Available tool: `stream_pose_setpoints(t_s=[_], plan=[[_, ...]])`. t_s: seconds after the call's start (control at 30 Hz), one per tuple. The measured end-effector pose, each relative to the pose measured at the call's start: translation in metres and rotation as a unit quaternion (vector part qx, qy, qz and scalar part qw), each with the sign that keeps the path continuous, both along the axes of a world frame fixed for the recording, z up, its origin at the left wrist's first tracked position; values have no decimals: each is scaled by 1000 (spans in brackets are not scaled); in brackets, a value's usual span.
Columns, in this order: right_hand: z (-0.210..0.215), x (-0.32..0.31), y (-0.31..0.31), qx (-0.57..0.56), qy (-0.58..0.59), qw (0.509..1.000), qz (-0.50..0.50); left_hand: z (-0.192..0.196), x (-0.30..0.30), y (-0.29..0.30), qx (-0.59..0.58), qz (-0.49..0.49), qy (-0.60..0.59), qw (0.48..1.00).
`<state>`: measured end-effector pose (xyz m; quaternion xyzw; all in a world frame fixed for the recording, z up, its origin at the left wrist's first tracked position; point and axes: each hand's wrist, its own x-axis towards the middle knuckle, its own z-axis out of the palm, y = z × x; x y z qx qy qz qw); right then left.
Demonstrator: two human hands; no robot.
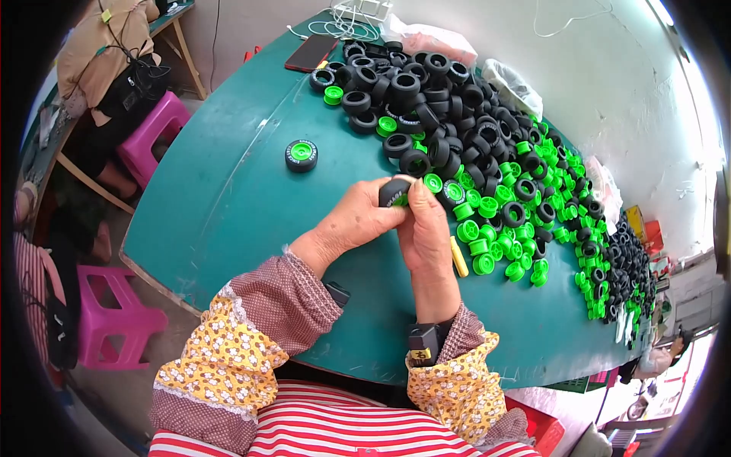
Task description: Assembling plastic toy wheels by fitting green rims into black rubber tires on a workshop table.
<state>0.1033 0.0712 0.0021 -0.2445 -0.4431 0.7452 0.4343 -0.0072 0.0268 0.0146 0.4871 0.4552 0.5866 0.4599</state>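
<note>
Between my two hands, over the middle of the green table, I hold a small black toy tire (394,193) with a bit of a green wheel hub showing in it. My left hand (356,217) is closed round its left side. From the right, my right hand (425,225) presses on it with thumb and fingers. Part of the tire is hidden by my fingers. A finished-looking wheel, a black tire round a green hub (301,154), lies alone to the left. Just right of my right wrist lies a yellow stick-shaped tool (459,257).
Heaped black tires (445,99) and green hubs (502,236) cover the table's far and right parts. A dark phone (311,53) and white cables (343,29) lie at the far edge. Pink stools (114,324) stand left of the table (221,206); a seated person (114,53) is beyond them.
</note>
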Motion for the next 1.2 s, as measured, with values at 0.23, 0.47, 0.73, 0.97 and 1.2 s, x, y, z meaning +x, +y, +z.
stream_pose_setpoints(t_s=[0.23,0.47,0.73,0.97,1.2], plan=[[15,-15,-1,77,-25,996,-37,4,-13,-5,-17,78,-122,989],[14,-11,4,67,-33,996,47,0,-8,-1,-59,25,-133,989],[6,-11,3,20,-6,999,39,2,-8,-1,-100,-2,-7,995],[-5,-7,1,-62,19,997,37,-3,-2,-1,-121,12,23,992],[-3,-7,0,20,-18,1000,5,-1,0,1,-132,-4,36,991]])
